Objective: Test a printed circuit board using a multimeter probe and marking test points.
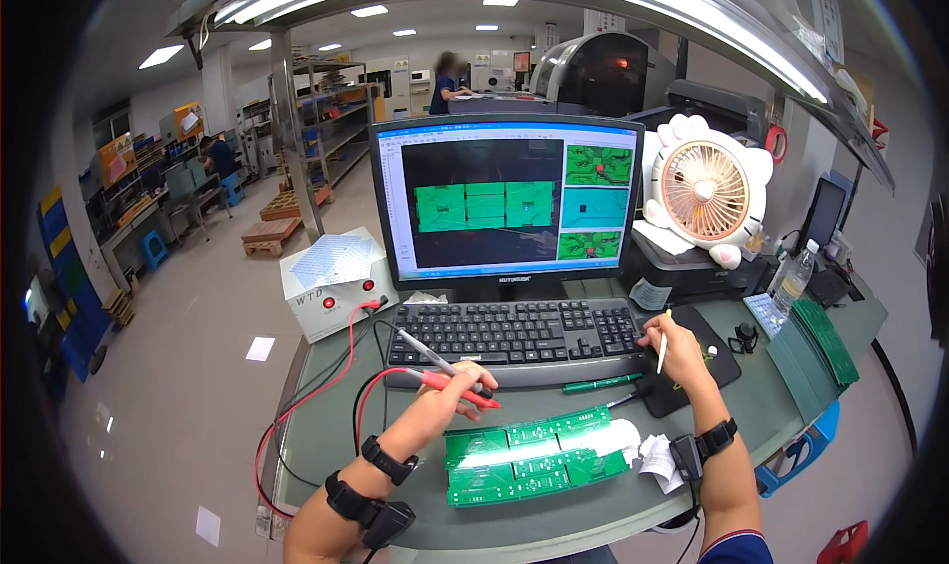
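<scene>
My left hand (457,386) grips a red test probe (445,382) and a grey pen-like probe (427,351) just in front of the black keyboard (514,332). Red leads run from the probe to a small white box (331,282) at the left. My right hand (677,351) rests on a black mouse pad (717,361) right of the keyboard, holding a thin white stick (663,347) upright. A green circuit board panel (534,455) lies on the desk between my forearms, with white paper (647,450) at its right end.
A monitor (506,203) with green board images stands behind the keyboard. A round pink desk fan (705,190), a water bottle (794,277) and a stack of green boards (816,347) sit at the right. A green pen (601,382) lies near the keyboard. People work far behind.
</scene>
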Available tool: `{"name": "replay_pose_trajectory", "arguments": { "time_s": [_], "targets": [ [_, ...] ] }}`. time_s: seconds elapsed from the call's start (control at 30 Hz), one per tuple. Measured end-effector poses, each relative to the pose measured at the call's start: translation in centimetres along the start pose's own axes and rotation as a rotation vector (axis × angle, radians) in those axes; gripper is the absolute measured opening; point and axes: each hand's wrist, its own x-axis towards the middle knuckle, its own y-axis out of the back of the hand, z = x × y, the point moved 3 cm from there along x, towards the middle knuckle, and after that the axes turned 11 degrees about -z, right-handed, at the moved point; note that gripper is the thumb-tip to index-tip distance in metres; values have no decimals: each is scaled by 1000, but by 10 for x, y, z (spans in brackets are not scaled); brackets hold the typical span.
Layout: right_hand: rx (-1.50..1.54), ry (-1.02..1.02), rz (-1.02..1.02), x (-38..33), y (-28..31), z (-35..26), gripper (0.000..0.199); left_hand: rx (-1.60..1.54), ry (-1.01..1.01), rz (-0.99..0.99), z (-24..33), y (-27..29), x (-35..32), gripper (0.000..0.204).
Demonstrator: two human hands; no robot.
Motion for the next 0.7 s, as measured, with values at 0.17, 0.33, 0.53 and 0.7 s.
{"name": "replay_pose_trajectory", "arguments": {
  "time_s": [0.17, 0.33, 0.53, 0.7],
  "targets": [
    [71, 17, 91, 3, -3, -1, 12, 323, -131, 140, -11, 12, 3, 48],
    [79, 134, 153, 3, -3, 0, 16, 397, -51, 234, -23, 12, 4, 49],
    [70, 128, 152, 4, -2, -1, 17, 375, -25, 188, -23, 14, 6, 49],
    [73, 159, 147, 5, -4, -2, 18, 427, -120, 275, -25, 23, 6, 47]
  ]
}}
